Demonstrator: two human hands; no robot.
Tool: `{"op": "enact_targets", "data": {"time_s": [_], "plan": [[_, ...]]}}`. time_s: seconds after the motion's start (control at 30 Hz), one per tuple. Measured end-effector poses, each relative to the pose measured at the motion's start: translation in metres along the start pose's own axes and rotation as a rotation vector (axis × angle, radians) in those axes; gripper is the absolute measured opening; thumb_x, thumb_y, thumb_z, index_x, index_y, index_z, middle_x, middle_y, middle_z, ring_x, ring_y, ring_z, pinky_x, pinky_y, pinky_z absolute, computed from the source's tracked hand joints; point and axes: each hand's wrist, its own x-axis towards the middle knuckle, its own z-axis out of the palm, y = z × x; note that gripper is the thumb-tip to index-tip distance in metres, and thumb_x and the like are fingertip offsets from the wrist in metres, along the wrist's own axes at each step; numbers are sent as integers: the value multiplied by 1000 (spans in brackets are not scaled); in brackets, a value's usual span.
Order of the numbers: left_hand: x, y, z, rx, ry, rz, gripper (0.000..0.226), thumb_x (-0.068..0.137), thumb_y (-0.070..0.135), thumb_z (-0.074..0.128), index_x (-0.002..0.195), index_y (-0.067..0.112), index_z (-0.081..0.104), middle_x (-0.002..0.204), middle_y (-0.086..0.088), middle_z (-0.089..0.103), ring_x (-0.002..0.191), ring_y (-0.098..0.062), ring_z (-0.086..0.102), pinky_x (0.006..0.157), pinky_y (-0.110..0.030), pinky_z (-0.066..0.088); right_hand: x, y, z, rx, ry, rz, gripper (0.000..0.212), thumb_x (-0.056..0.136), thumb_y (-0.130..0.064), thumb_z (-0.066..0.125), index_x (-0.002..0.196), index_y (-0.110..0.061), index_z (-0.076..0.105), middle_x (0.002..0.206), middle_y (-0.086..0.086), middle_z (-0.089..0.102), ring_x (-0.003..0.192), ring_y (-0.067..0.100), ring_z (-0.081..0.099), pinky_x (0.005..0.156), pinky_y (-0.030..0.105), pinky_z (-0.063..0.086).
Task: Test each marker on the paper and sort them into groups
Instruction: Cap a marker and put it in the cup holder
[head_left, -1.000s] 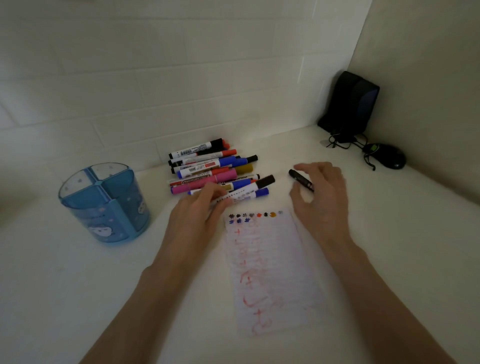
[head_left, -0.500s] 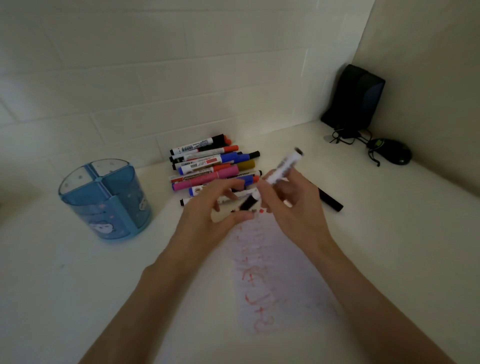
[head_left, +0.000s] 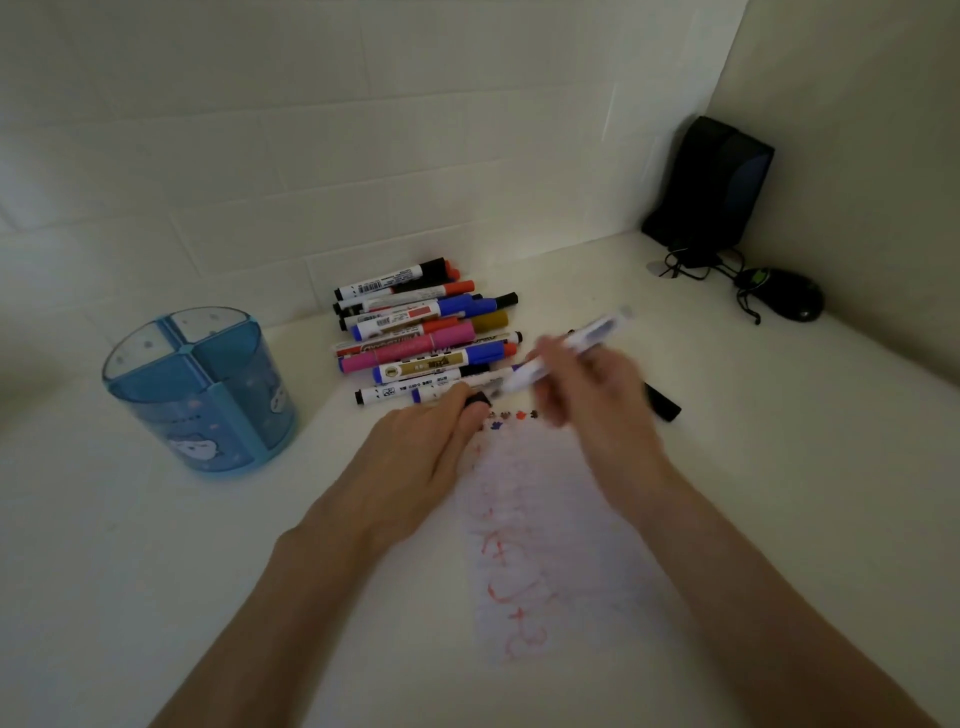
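Observation:
A sheet of paper (head_left: 556, 525) with red scribbles and a row of small coloured test marks along its top lies in front of me. My right hand (head_left: 592, 400) holds a white marker (head_left: 566, 353) tilted over the paper's top edge; it is motion-blurred. My left hand (head_left: 415, 457) rests at the paper's top left corner and pinches a black marker cap (head_left: 477, 401). A pile of several markers (head_left: 421, 332) in black, red, blue, pink and gold lies just beyond my hands. One black marker (head_left: 661, 402) lies alone to the right of my right hand.
A blue divided pen holder (head_left: 202, 395) stands at the left. In the far right corner a black speaker (head_left: 711, 187) stands against the wall, with a black mouse (head_left: 784, 293) and tangled cable beside it. A tiled wall runs behind the white surface.
My right hand set the black marker down at the right and took up a white marker. My left hand pulled off its black cap, and the two hands have moved apart.

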Motion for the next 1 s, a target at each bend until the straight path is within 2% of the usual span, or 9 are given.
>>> {"op": "enact_targets", "data": {"time_s": [0.1,0.17,0.27,0.33,0.43,0.57,0.8,0.9,1.0], "plan": [[-7,-16,-11,-68,49,-128,32,101,59,22,103,40,48,78,14,60,76,1,58,67,-21,44,18,-11,-38,126,271,-16,32,101,-25,62,71,-20,74,59,-3,57,51,8,44,49,19,39],[-7,-18,-16,-95,79,-116,27,103,54,25,101,43,50,85,20,60,80,4,58,70,-20,43,14,-8,-45,22,204,-11,23,101,-28,65,83,-19,77,66,2,66,54,13,53,51,21,46],[-1,-10,-10,-52,29,-38,30,102,48,30,123,38,49,100,24,57,87,11,55,72,-12,40,6,4,-30,-31,58,73,11,97,-24,72,101,-15,77,84,9,78,61,20,68,51,23,52],[-2,-9,-6,-77,-19,-33,30,102,45,35,128,38,46,113,20,58,93,7,57,76,-15,47,7,8,-22,-40,89,87,8,92,-23,80,94,-16,76,79,8,77,57,17,67,47,21,49],[-4,-8,0,-40,-89,22,28,96,56,42,118,39,48,107,24,55,90,5,57,76,-17,47,8,17,-16,-62,151,129,19,83,-28,88,81,-17,73,66,1,72,53,7,61,51,17,49],[2,-6,8,81,-107,69,51,84,74,50,120,37,55,109,25,53,92,7,52,77,-16,46,10,28,-5,-172,147,141,14,85,-17,82,79,-17,70,62,-10,71,52,-3,62,50,11,47],[0,-9,10,125,-117,74,58,84,79,45,126,39,56,112,24,57,96,3,55,82,-22,51,8,35,4,-319,188,36,29,83,-14,76,73,4,56,62,8,65,48,3,46,46,12,40],[1,-8,9,145,-124,75,59,84,79,44,127,39,55,111,23,57,95,4,52,80,-21,49,9,38,5,-357,171,31,32,82,-16,76,63,-11,51,49,-9,50,45,2,40,44,13,36],[0,-7,8,143,-122,76,54,86,74,51,127,38,57,111,22,57,95,3,53,79,-20,48,9,41,4,-364,156,21,33,82,-19,77,63,-17,50,48,-15,49,43,1,41,43,13,36]]}}
